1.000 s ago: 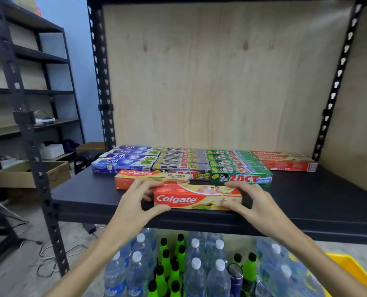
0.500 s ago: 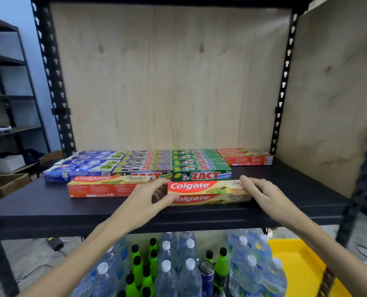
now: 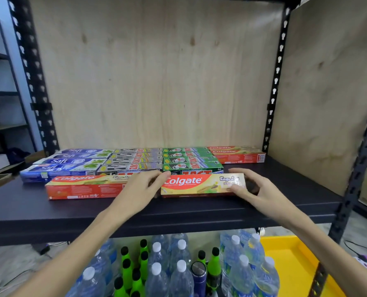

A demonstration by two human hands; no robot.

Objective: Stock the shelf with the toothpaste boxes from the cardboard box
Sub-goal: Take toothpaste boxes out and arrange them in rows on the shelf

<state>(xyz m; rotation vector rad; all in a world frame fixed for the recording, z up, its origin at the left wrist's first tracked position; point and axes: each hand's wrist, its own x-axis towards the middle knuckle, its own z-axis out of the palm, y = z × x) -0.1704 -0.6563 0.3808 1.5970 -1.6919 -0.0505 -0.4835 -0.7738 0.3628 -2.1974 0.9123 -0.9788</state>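
Red-and-yellow Colgate box (image 3: 201,185) is set at the front of the black shelf (image 3: 285,189), left hand (image 3: 141,187) and right hand (image 3: 251,187) pinching its ends; four rows already stocked, cardboard box unseen, remaining stock unknown.

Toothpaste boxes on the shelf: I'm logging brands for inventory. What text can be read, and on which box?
"Colgate": the box held by both hands; also "Kayu S...", partly covered.
"Colgate": the box to its left and the back-right boxes.
"Safi": the blue boxes.
"ZACT": the green boxes.
Fine print: too small to read.
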